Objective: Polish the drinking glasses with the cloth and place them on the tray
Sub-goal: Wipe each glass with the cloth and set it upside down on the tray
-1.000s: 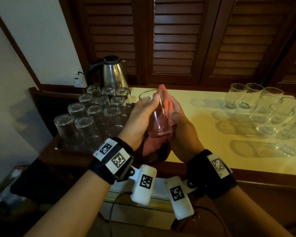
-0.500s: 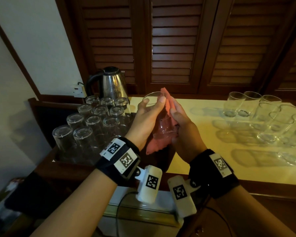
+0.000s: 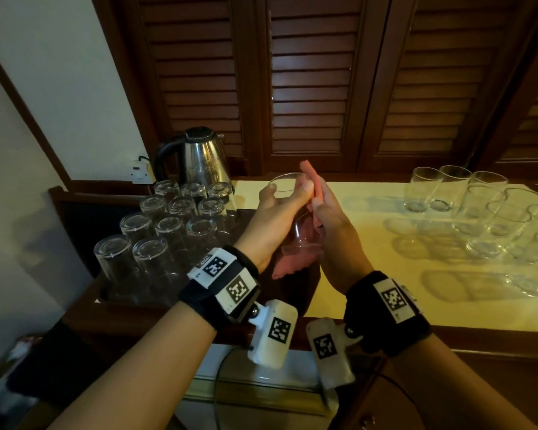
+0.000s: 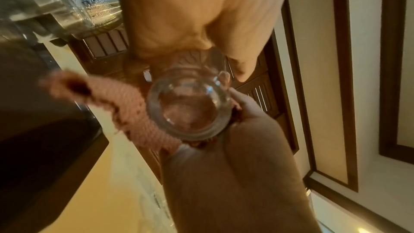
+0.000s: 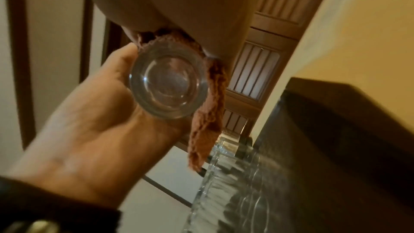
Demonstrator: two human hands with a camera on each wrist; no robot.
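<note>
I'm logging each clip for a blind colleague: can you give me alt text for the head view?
The left hand holds a clear drinking glass while the right hand presses a pink cloth against its side. Upturned glasses fill a dark tray at left by a steel kettle; more glasses, upright, stand on the pale counter at right.

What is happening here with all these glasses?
A person is polishing one drinking glass. The left hand holds it by the rim, while the right hand presses a pink cloth against its side. Glasses on the tray to the left stand upside down. More glasses wait on the counter to the right.
</note>
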